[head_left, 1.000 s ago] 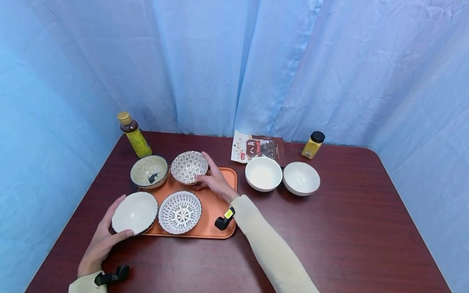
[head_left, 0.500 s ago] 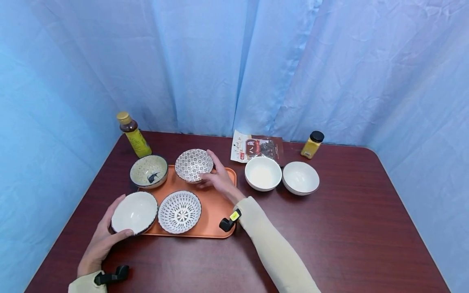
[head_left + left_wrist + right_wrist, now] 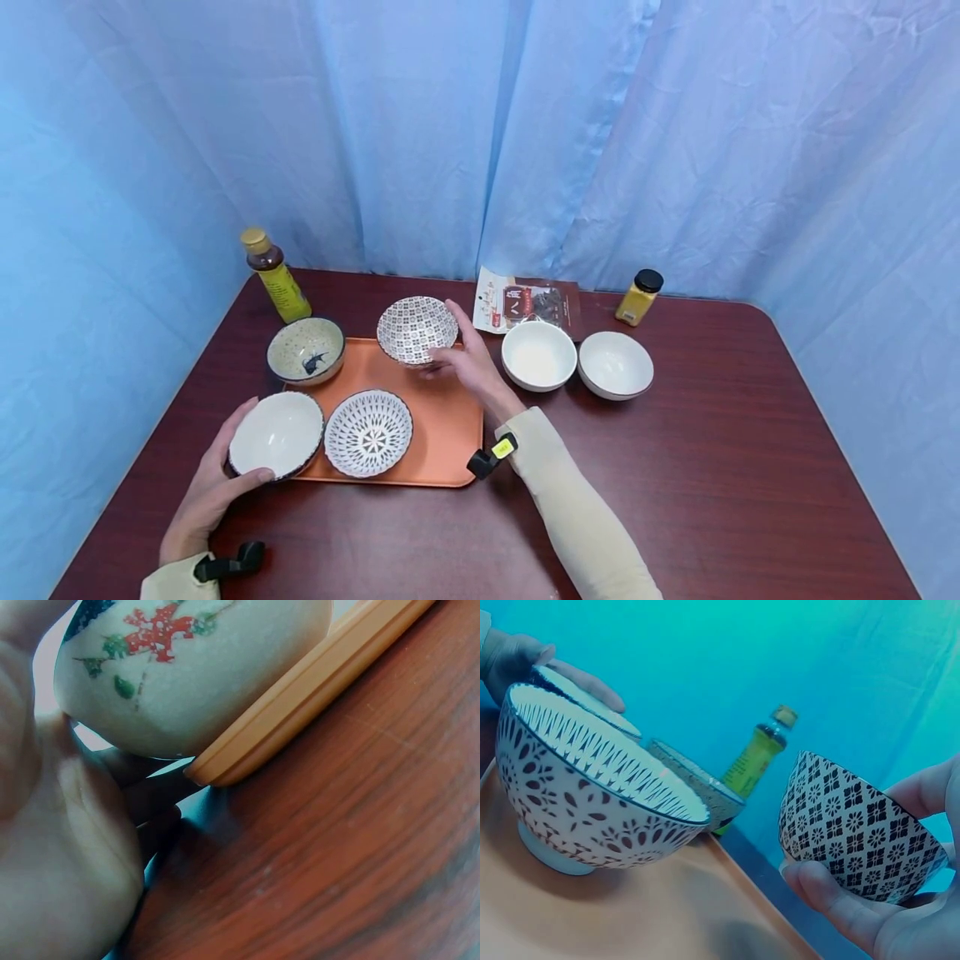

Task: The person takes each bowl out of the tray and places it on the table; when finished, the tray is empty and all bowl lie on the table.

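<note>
My right hand point(image 3: 472, 362) grips a small bowl with a dark floral lattice point(image 3: 417, 331), thumb low on its side, as the right wrist view shows. The bowl hangs over the back right part of an orange tray point(image 3: 446, 433). My left hand point(image 3: 210, 492) holds a white bowl with a dark rim point(image 3: 276, 435) at the tray's front left corner; red flowers and green leaves decorate its outside in the left wrist view. Between the hands, a petal-patterned bowl point(image 3: 368, 435) stands on the tray. A speckled bowl with a blue fish point(image 3: 305, 352) sits at the back left corner.
Two white bowls, one nearer the tray point(image 3: 539, 357) and one beside it point(image 3: 616, 366), stand on the dark red table point(image 3: 712, 433). Behind them lie a snack packet point(image 3: 525, 304) and a yellow jar point(image 3: 640, 297). A sauce bottle point(image 3: 276, 277) stands at the back left, before blue curtains.
My right hand has carried the lattice-patterned bowl to the right and slightly back, uncovering more of the tray. My left hand and its white bowl have stayed in place.
</note>
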`<action>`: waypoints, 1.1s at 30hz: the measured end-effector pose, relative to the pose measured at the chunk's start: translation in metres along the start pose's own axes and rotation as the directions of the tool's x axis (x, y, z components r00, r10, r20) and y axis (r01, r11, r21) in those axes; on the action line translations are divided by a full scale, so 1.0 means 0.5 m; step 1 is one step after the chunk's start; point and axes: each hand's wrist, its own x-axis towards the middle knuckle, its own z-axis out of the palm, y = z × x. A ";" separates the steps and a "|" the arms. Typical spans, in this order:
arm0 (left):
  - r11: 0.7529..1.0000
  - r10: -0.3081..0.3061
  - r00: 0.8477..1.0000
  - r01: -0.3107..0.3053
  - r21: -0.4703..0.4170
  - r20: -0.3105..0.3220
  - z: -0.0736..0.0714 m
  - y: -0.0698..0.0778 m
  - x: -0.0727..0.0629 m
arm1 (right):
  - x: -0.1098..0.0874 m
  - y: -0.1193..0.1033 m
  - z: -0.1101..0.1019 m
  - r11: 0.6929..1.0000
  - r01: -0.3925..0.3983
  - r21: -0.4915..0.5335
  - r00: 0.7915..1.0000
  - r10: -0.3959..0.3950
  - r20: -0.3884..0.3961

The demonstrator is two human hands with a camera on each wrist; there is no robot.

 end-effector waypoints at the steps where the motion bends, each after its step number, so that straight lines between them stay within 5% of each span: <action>1: 1.000 -0.001 1.000 0.001 0.001 -0.001 -0.001 0.000 0.000 | -0.003 -0.002 -0.003 1.000 0.001 0.001 1.000 -0.001 0.000; 16: 1.000 0.003 1.000 -0.003 0.008 -0.001 -0.002 0.003 -0.005 | -0.060 -0.041 -0.039 0.994 0.063 0.085 0.998 -0.064 0.005; 33: 1.000 0.022 1.000 -0.022 0.022 -0.003 0.000 0.003 -0.005 | -0.118 -0.074 -0.123 0.999 0.045 0.030 0.997 -0.043 -0.066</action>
